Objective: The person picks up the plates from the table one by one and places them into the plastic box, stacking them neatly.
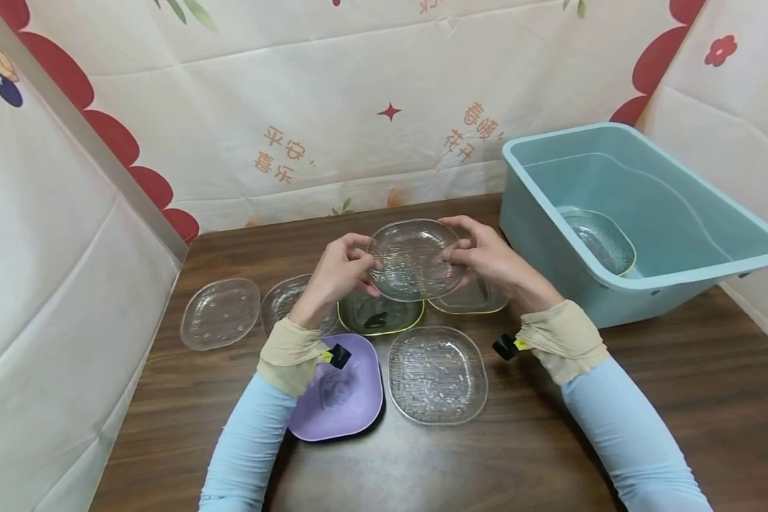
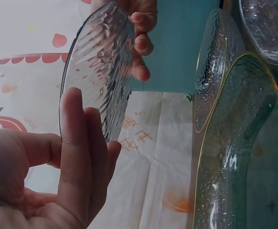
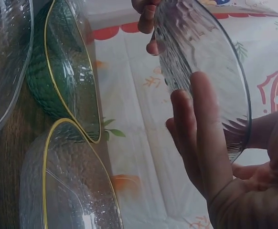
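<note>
Both hands hold up a clear ribbed plate (image 1: 414, 259) above the table, its face tilted toward the head camera. My left hand (image 1: 343, 269) grips its left edge, thumb on the inner side and fingers against the ribbed underside, as the left wrist view shows. At the opposite edge my right hand (image 1: 483, 257) pinches the rim the same way, with fingers (image 3: 208, 114) spread on the underside. Below it stand a green gold-rimmed bowl (image 1: 380, 318) and a clear gold-rimmed bowl (image 1: 470, 302), both partly hidden by the plate and hands.
A purple dish (image 1: 352, 398) and a clear textured plate (image 1: 438, 377) lie nearer on the wooden table (image 1: 473, 462). Two more clear dishes sit at left, one a flat plate (image 1: 220, 313). At right stands a blue tub (image 1: 550, 263) holding a gold-rimmed bowl (image 1: 598, 240).
</note>
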`<state>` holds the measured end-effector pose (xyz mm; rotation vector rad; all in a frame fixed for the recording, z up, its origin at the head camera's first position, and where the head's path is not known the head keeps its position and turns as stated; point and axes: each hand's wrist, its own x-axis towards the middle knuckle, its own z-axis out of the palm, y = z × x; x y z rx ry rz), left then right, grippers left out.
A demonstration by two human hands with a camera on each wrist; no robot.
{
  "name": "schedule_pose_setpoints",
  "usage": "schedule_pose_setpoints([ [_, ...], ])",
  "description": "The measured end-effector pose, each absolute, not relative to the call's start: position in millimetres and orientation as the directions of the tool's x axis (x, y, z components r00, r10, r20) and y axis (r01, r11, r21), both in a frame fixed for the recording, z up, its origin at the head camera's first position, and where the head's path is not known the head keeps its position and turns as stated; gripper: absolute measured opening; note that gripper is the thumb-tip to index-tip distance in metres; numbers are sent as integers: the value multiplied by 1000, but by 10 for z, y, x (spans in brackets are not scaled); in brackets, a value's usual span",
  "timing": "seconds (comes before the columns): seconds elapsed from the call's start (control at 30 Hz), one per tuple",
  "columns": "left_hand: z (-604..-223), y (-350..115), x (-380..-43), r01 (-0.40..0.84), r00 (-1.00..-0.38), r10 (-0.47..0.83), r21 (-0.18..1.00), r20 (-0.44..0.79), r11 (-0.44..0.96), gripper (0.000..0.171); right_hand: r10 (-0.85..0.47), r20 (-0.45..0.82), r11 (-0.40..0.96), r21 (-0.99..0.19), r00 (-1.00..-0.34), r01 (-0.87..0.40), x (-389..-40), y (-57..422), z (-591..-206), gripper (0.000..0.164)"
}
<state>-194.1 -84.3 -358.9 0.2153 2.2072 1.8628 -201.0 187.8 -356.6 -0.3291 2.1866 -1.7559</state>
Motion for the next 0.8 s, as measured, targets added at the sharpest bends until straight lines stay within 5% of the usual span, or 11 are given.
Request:
schedule_pose_setpoints([
  [0.4, -3540, -866, -1937, -25, -963, 265, 997, -44, 75, 41, -321, -31, 121, -993, -947, -9, -1992, 1945, -3453, 62],
  [0.8, -3563, -901, -1957, 47, -969, 247, 984, 3, 171, 43, -228, 33, 83, -995, -973, -53, -1879, 2078, -3242, 63],
])
